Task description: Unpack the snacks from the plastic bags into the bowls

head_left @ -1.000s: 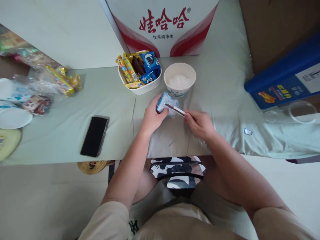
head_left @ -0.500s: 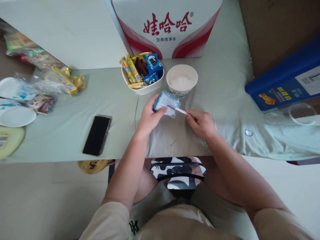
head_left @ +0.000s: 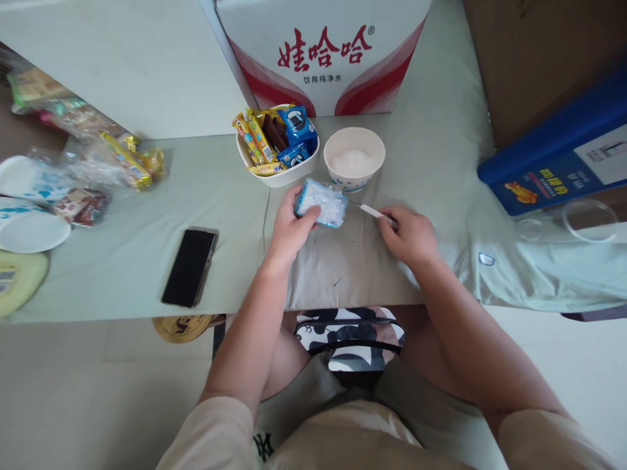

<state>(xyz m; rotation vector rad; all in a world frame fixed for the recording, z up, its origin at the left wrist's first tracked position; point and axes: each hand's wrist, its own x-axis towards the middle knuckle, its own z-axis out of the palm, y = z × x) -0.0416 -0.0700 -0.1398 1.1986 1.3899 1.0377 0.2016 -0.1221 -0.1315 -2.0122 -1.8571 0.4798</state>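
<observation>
My left hand grips a small blue and clear plastic packet just above the cloth-covered table. My right hand is closed on a thin white-handled tool, its tip pointing left and lying just clear of the packet. Right behind the packet stands a white bowl holding something white and crumpled. Beside it on the left, a second white bowl is filled with wrapped snacks.
A black phone lies face up at the table's front left. Snack bags and paper plates crowd the far left. A red and white carton stands at the back, a blue box at the right.
The thin tool has come out of the packet and my right hand has drawn it to the right. My left hand has tilted the packet flatter and shifted it slightly left.
</observation>
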